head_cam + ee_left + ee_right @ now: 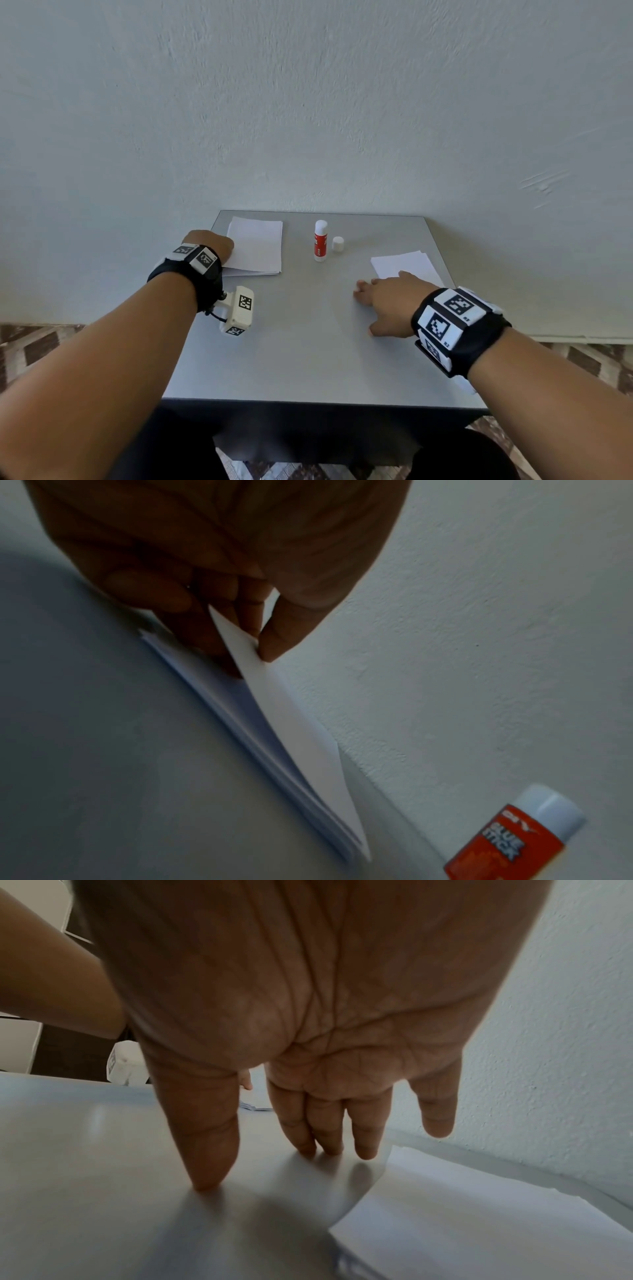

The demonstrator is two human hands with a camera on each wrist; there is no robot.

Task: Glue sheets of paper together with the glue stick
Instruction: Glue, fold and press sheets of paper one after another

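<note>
At the table's [308,342] far left, the left hand [209,245] pinches the top sheet [294,723] of the paper stack [257,246]. The right hand [387,301] rests flat, fingers spread, beside the right sheets [404,263]. The glue stick [320,240] stands uncapped between the stacks, beside its cap [338,244].

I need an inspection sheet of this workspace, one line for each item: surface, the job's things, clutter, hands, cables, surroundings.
Surface: grey table, set against the wall.
Job's things: paper stack at the far left; second paper stack at the right; glue stick standing upright between them, its cap off and standing beside it.
Clutter: nothing seen.
Hands: left hand pinches a corner of the top sheet and lifts it off the left stack; right hand is open, fingertips on the table beside the right stack.
Cables: short black cable at the left wrist camera.
Surroundings: pale textured wall; patterned floor.
</note>
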